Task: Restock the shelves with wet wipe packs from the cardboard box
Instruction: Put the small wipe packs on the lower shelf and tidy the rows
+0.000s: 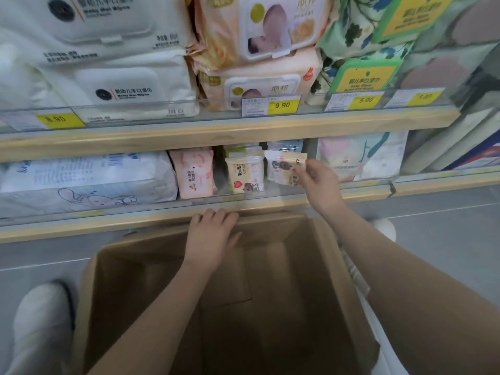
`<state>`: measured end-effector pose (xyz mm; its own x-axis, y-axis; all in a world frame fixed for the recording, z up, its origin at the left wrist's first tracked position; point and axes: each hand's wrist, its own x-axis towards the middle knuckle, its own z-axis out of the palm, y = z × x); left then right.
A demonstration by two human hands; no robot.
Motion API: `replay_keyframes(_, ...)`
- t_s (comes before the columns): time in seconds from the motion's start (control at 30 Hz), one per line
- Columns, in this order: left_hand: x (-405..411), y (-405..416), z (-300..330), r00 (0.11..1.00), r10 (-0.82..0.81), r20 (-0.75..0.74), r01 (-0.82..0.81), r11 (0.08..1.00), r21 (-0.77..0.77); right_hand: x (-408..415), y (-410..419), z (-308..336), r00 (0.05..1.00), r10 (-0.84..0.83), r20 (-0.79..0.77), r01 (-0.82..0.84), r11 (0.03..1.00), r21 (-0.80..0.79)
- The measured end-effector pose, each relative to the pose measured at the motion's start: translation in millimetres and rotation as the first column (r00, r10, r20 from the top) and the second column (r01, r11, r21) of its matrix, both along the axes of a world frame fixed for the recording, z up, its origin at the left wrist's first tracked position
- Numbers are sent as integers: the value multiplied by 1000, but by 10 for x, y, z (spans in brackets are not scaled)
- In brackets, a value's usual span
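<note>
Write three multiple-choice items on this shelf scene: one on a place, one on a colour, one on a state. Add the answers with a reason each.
1. Where is the small pack in the right hand?
A. at the lower shelf
B. inside the box
C. on the floor

2. What colour is the 9.90 price tag?
A. red
B. yellow
C. blue

3. What is the left hand doing?
A. holding a pack
B. hanging free
C. resting on the cardboard box rim

Answers: 1 A, the pack is held up at the lower shelf; 2 B, the number sits on yellow; 3 C, its fingers lie over the box's far edge.

yellow price tags [282, 105], white shoe [40, 318], grey floor [446, 239]
</note>
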<state>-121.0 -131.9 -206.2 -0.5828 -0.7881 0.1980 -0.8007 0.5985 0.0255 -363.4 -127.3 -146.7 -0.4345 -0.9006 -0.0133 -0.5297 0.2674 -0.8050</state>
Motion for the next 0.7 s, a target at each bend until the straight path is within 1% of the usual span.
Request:
replay_keyframes(0.07,-18,9,-6,1000,18,-22,-18,1000,-23,0,-92,-140,999,-33,24,32,999,21)
replay_keyframes(0.13,-22,21,-29,998,10,-58,-13,999,-49,12,-196,-276,993,-89,78,87,996,34)
replay_keyframes(0.23,5,16,-81,997,0,-79,-7,996,-93,19,-371,-380,980,-164,111,161,986,43)
replay_keyframes(0.47,9,5,-109,996,-14,-93,5,995,-96,31,-503,-560,946,-312,91,304,948,94)
replay_keyframes(0.57,10,9,-94,996,-11,-83,5,998,-67,21,-485,-569,956,-292,3,291,953,83)
replay_keyframes(0.7,-18,36,-25,993,39,-109,-35,999,39,6,-417,-550,984,-173,-35,175,982,70)
